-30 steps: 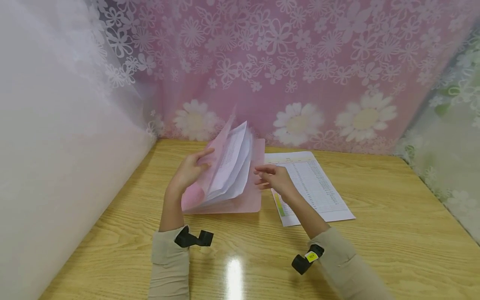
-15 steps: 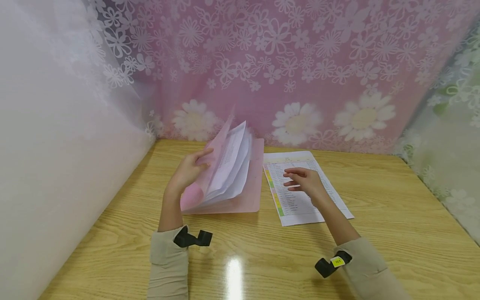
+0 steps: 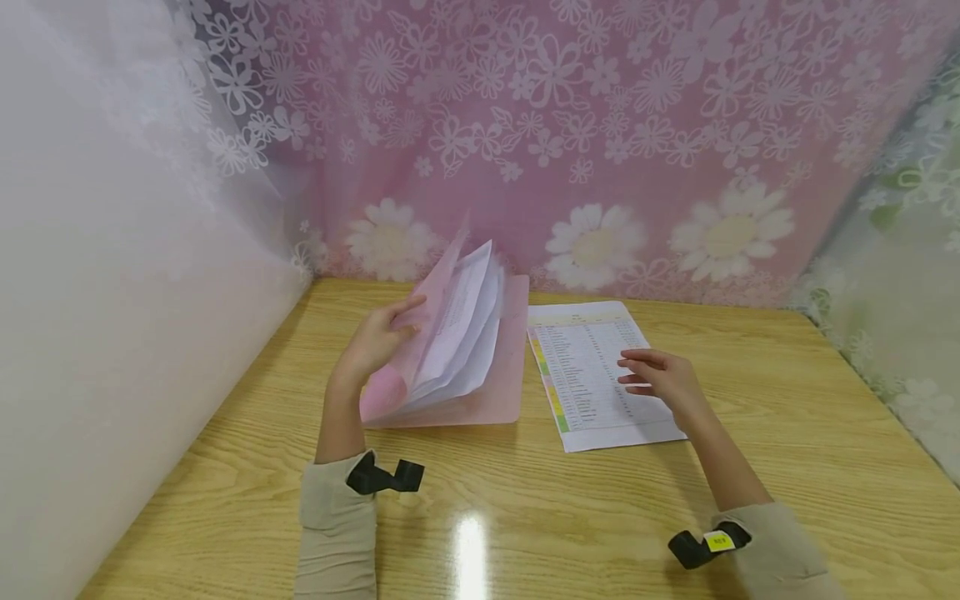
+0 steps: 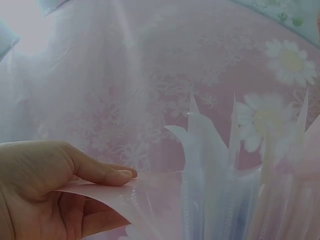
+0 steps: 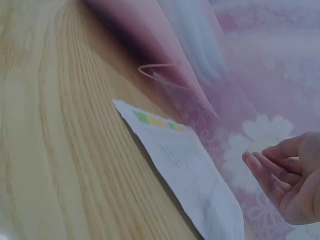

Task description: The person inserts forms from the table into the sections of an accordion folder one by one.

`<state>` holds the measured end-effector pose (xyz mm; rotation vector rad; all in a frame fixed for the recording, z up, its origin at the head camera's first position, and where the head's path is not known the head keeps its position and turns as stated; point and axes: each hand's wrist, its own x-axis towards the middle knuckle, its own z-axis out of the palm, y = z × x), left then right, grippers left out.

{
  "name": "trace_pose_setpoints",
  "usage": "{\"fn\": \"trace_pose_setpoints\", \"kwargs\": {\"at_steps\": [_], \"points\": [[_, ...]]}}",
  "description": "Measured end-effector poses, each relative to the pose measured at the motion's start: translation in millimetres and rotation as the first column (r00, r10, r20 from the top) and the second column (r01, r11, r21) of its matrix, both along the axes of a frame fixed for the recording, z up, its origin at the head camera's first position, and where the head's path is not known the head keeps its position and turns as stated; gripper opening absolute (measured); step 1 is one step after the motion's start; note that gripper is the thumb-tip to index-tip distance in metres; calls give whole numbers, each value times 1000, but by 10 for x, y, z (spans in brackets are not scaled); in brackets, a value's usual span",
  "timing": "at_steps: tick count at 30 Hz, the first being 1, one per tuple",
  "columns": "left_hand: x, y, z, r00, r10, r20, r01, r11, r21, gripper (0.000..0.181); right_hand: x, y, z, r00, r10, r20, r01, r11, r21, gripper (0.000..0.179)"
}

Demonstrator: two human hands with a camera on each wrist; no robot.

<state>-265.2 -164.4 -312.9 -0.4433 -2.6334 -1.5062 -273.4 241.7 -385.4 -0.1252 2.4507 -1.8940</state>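
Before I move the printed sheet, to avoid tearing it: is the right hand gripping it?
No, the right hand hangs clear of the printed sheet.

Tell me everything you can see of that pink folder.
The pink folder looks like thin, partly see-through plastic. It stands open on the wood-grain table, just left of the printed sheet. Its right cover lies flat, with rounded corners; its left cover is raised and curved. White papers, some apparently in clear sleeves, fan out between them. The left hand pinches the raised cover; the right hand is away from it. Its binding cannot be made out.
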Motion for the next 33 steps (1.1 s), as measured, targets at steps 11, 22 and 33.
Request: {"fn": "trace_pose_setpoints", "kwargs": {"at_steps": [11, 22, 33], "points": [[9, 1, 14, 1000, -10, 16, 10, 999, 31, 46, 126, 339, -224, 980, -157, -119, 178, 965, 192, 40], [73, 19, 55, 999, -24, 36, 21, 998, 67, 46, 199, 490, -488, 952, -239, -189, 299, 859, 416, 47], [-32, -18, -37, 1000, -18, 6, 18, 999, 35, 45, 186, 557, -641, 951, -174, -256, 285, 816, 503, 56]]}}
